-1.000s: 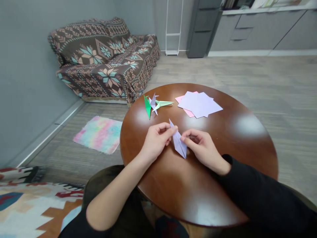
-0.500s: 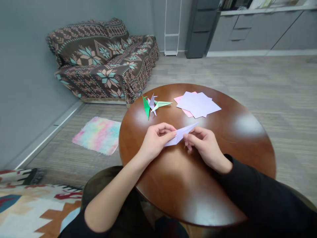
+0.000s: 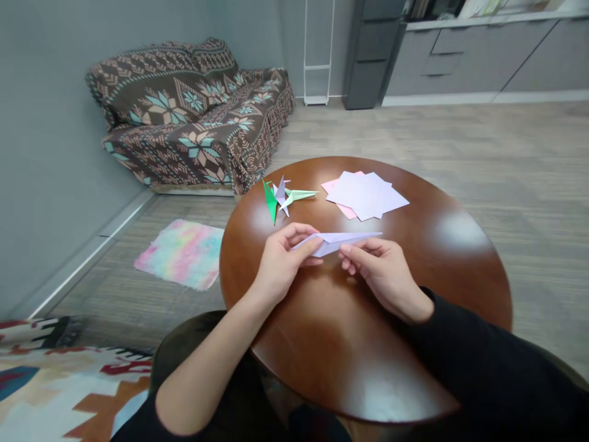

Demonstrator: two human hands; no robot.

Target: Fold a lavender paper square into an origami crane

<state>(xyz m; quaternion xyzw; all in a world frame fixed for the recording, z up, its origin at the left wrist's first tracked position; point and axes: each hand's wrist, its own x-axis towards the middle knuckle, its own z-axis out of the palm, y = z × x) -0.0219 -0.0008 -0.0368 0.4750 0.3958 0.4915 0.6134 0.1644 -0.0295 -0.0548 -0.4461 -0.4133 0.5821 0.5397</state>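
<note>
two hands hold a folded lilac paper above a round wooden table

a person seated at the round wooden table (image 3: 460, 288) holds a long, narrow folded lilac paper (image 3: 338, 240) just above the tabletop, a little nearer the person than the table's centre. the left hand (image 3: 283, 261) pinches the paper's left end, thumb under and fingers curled over the top, closed tight on the fold. the right hand (image 3: 384, 273) meets the paper from below near its middle, with the thumb and forefinger drawn narrow against its lower edge; whether they actually grip it or only touch it cannot be told. the paper lies almost level, its slim point reaching out past the right hand toward the table's right side. the left forearm is bare; the right arm wears a black sleeve (image 3: 483, 362).

toward the table's far edge, left of centre, stand small finished folds: a green one (image 3: 270, 200), a lilac one (image 3: 280, 194) and a pale green one (image 3: 299, 195), touching or just beside each other. to their right, also near the far edge, lies a loose stack of flat sheets (image 3: 365, 195), lilac on top with a pink corner showing beneath.

beyond the table, on its far left, a sofa under a patterned brown throw (image 3: 193, 116) stands against the grey wall. on the floor left of the table lies a small pastel rainbow mat (image 3: 181, 252), and a bold patterned rug (image 3: 50, 387) shows at the near left. grey cabinets (image 3: 460, 55) line the wall past the table's far right.
</note>
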